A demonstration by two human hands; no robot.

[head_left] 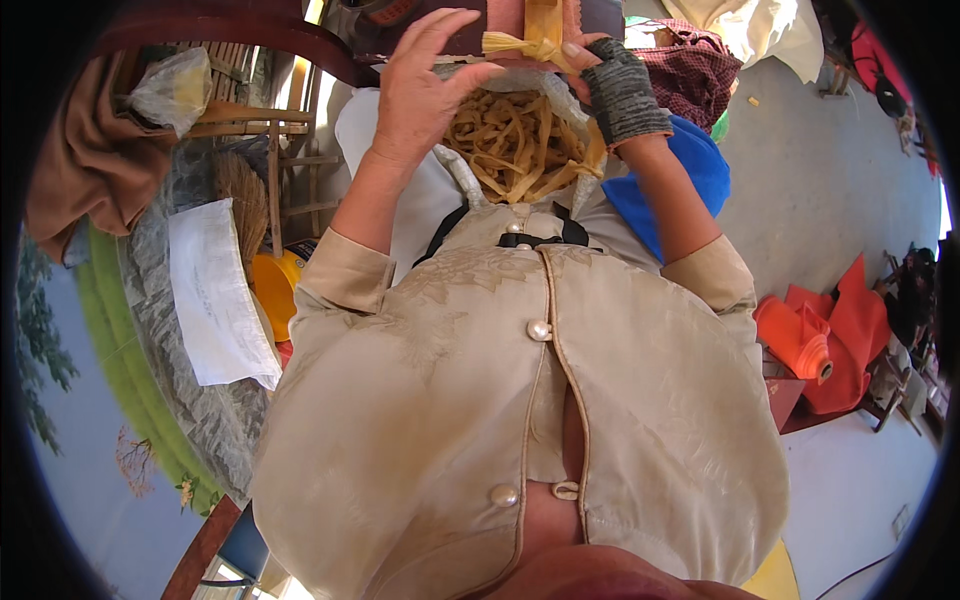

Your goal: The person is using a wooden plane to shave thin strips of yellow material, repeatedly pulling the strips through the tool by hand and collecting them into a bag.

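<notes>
A flat yellow strip [541, 22] lies folded or knotted over a dark reddish surface with pink pieces, at the top of the view. My right hand [598, 75], in a grey knitted fingerless glove [628, 98], has its thumb and fingers closed at the right side of that knot. To the left, my left hand [425, 95] is raised with its fingers apart and nothing in it. Its thumb points toward the strip's loose end without touching it. Below both hands, an open pale bag [460, 172] in my lap holds many tangled yellow-brown strips [520, 140].
On the left stand a wooden chair frame [275, 180], a white cloth [218, 290], a brown cloth [110, 160] and a yellow container [278, 285]. A blue cloth or bag [690, 185] and a dark red checked cloth [690, 75] are at my right. Farther right sit orange-red objects [800, 335].
</notes>
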